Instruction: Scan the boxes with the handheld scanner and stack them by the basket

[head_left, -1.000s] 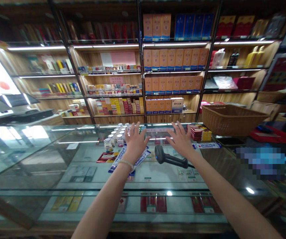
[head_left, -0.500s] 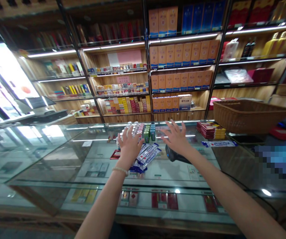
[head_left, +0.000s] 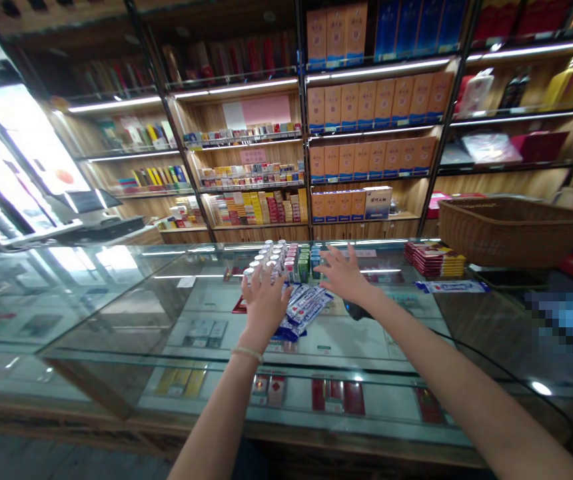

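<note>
My left hand (head_left: 265, 303), fingers spread, hovers over the glass counter just before rows of small white-capped bottles (head_left: 275, 252). It holds nothing and hides part of a pile of blue-and-white packets (head_left: 306, 303) to its right. My right hand (head_left: 344, 273) is also spread and empty, close to the green packs (head_left: 305, 262) and blue packs (head_left: 316, 261) that end the rows. Below its wrist a black corded device (head_left: 355, 310), perhaps a scanner, is mostly covered by my forearm. Whether either hand touches anything, I cannot tell.
The glass counter (head_left: 206, 353) has display goods inside. To the right lie stacked red-and-yellow packs (head_left: 431, 259), a single blue-and-white packet (head_left: 451, 287) and a wicker basket (head_left: 516, 233). A black cable (head_left: 506, 373) trails rightward. Shelves of boxed goods (head_left: 376, 107) line the back.
My right hand has moved left and a little lower, nearer the packs and over the black device. My left hand sits slightly lower, uncovering more bottles. The view has shifted slightly.
</note>
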Demonstrator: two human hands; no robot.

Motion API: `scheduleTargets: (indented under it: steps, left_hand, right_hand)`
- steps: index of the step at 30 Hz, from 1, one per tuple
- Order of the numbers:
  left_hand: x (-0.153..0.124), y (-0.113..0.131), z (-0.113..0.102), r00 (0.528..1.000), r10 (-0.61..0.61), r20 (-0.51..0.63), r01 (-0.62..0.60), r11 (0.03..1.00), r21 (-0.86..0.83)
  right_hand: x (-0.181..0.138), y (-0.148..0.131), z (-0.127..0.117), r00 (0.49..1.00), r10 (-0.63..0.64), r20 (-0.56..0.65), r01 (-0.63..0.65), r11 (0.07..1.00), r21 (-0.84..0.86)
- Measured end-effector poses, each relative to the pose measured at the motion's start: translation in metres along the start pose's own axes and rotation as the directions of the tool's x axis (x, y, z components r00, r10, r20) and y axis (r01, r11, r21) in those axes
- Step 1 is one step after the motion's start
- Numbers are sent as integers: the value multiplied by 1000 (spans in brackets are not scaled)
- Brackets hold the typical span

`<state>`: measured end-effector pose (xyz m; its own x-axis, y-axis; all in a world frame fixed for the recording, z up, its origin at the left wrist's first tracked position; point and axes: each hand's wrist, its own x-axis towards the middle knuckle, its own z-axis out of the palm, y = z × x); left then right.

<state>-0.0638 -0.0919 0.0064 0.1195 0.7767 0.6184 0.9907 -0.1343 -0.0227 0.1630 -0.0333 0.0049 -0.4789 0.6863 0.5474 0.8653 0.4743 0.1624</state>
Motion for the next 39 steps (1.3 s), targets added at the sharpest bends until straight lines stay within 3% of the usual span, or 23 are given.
scheduleTargets:
  steps: [8,25,39]
  left_hand:
    - [-12,6,14,997,72,-9,-73,994,-83]
    - [-25,7,25,995,100,13,-97,983,-154]
    - [-25,6,29,996,80,41,-71,977,-203]
  right_hand:
    - [8,-3,14,992,-103,78,107,993,-47]
    - [10,-9,31,959,-175,224,211,966,-152]
    - [12,-9,36,960,-194,204,231,957,-173]
